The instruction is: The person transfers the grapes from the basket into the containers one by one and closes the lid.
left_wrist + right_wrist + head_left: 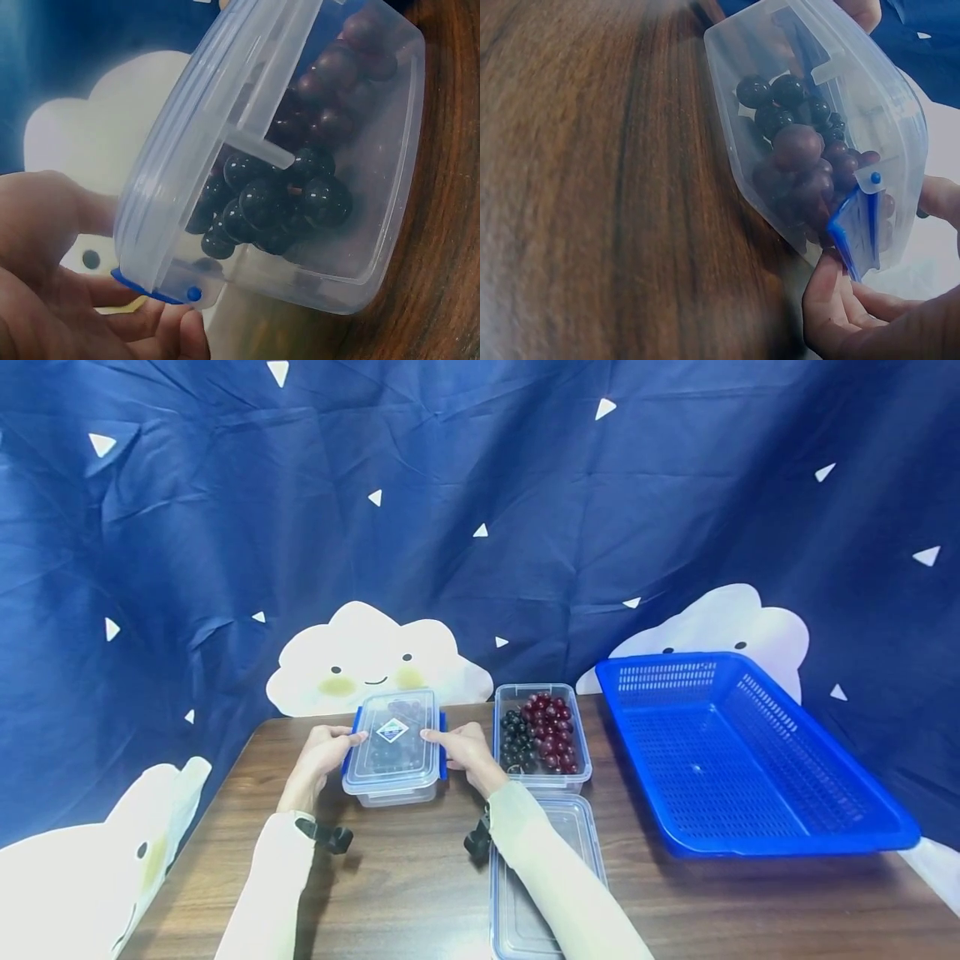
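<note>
A clear plastic food container (397, 795) with a translucent lid (386, 758) and blue side latches sits at the back left of the table. Dark and reddish grapes (262, 202) show through its wall. My left hand (322, 750) grips its left side, thumb on the lid and fingers around the latch (161, 291). On the other side my right hand (467, 750) has its thumb on the lid's edge; its fingertips touch the right latch (859, 229), which hangs out at an angle. Whether the left latch is fastened cannot be told.
Right of it stands an uncovered container (583, 768) with black grapes (517, 742) and red grapes (551, 731). A loose lid (517, 918) lies in front, partly under my right forearm. A large blue plastic basket (720, 760) occupies the table's right side. A patterned curtain (480, 468) hangs behind.
</note>
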Demonstrator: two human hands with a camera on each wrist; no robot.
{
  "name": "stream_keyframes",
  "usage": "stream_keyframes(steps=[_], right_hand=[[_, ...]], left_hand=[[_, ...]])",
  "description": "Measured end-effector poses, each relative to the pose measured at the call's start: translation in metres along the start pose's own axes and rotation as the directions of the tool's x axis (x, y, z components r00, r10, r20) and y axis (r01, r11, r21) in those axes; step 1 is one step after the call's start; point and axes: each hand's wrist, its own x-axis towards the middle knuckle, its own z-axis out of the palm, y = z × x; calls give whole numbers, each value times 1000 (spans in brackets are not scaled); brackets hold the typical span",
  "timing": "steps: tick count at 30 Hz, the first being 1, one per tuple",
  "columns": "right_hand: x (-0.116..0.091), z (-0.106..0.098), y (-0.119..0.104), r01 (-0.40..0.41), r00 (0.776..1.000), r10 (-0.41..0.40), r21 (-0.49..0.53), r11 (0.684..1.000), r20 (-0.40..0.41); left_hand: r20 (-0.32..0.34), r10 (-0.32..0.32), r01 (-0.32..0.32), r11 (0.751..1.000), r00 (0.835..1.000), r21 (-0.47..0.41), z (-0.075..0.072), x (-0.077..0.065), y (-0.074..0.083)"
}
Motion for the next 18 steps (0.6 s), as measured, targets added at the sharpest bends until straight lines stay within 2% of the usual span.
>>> stream_keyframes(steps=[6, 8, 12, 18], right_hand=[[0, -1, -2, 2, 1000, -2, -1, 1000, 14], [0, -1, -3, 9, 1000, -9, -10, 1000, 11], [-4, 2, -6, 23, 1000, -23, -58, 998, -11], [-10, 10, -12, 79, 994, -87, -127, 989, -61]], left_hand=[[64, -55, 65, 984, 996, -167, -2, 6, -9], [77, -70, 84, 977, 995, -195, -2, 7, -11], [72, -79, 92, 974, 994, -206, -2, 6, -13], [58, -77, 87, 975, 995, -207, -1, 8, -15]])
